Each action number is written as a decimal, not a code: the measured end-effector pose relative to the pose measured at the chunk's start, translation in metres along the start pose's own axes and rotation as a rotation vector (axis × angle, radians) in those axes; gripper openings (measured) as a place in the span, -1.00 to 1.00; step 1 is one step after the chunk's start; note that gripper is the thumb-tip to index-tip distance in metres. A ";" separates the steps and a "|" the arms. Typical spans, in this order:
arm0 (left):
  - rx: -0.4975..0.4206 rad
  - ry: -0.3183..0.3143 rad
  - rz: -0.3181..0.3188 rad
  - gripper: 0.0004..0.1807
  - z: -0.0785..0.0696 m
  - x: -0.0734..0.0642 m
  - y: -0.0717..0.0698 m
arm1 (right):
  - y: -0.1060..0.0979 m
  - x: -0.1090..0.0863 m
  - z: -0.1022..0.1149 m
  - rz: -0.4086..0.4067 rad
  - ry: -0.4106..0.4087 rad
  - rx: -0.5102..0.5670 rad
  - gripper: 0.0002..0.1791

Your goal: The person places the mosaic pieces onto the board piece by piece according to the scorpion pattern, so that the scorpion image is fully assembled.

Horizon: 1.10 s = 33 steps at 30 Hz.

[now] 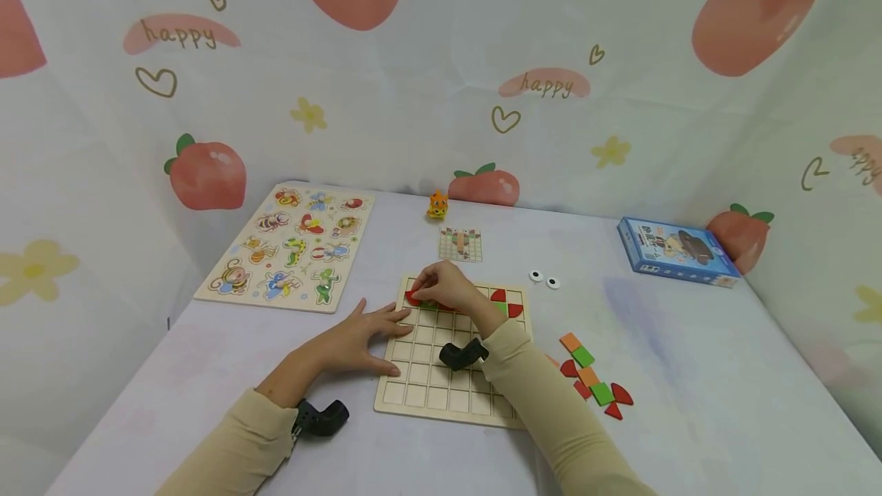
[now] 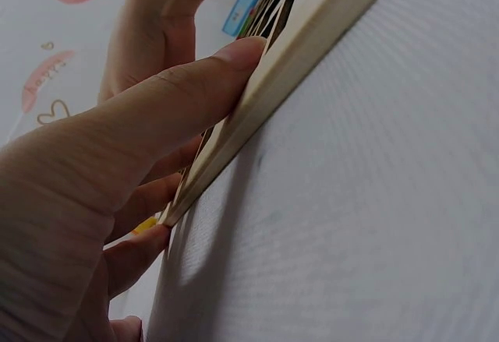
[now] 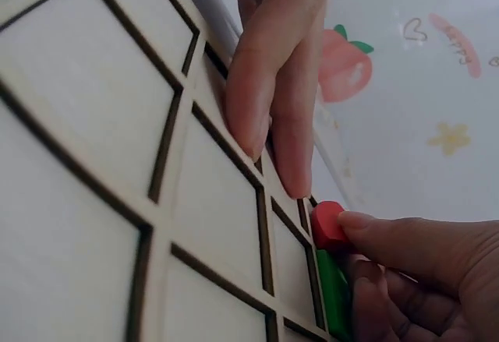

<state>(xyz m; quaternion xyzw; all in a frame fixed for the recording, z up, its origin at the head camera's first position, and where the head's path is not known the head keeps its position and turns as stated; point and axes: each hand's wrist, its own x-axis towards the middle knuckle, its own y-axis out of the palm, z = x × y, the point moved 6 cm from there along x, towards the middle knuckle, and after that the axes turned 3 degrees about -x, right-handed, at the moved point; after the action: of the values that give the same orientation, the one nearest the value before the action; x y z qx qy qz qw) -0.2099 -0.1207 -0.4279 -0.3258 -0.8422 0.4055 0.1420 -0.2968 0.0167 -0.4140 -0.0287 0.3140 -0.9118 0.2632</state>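
A wooden grid board (image 1: 416, 396) lies on the table. My left hand (image 1: 358, 339) rests at its left side with fingers spread; in the left wrist view the thumb (image 2: 199, 93) touches the board's edge. My right hand (image 1: 448, 289) reaches over the board and pinches a red quarter-circle piece (image 1: 412, 298) at the far-left corner cell. A green square (image 3: 334, 291) sits beside that red piece in the right wrist view. Farther right in the far rows are red quarter-circles (image 1: 515, 311) around a green square (image 1: 501, 308). My right hand and sleeve hide part of the grid.
Loose orange, green and red pieces (image 1: 602, 393) lie right of the board. Two eye discs (image 1: 553, 282), a pattern card (image 1: 461, 244) and an orange toy figure (image 1: 437, 205) are behind it. An insect puzzle board (image 1: 289, 247) lies at left, a blue box (image 1: 678, 251) at far right.
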 end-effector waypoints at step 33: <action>0.007 0.010 -0.005 -0.20 0.000 0.001 0.000 | 0.004 0.002 -0.003 -0.066 0.002 -0.076 -0.93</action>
<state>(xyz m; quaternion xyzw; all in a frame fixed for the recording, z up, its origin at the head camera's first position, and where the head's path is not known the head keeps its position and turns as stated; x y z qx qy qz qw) -0.2111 -0.1203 -0.4280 -0.3251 -0.8408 0.4066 0.1483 -0.2972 0.0152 -0.4187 -0.0479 0.3476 -0.9074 0.2315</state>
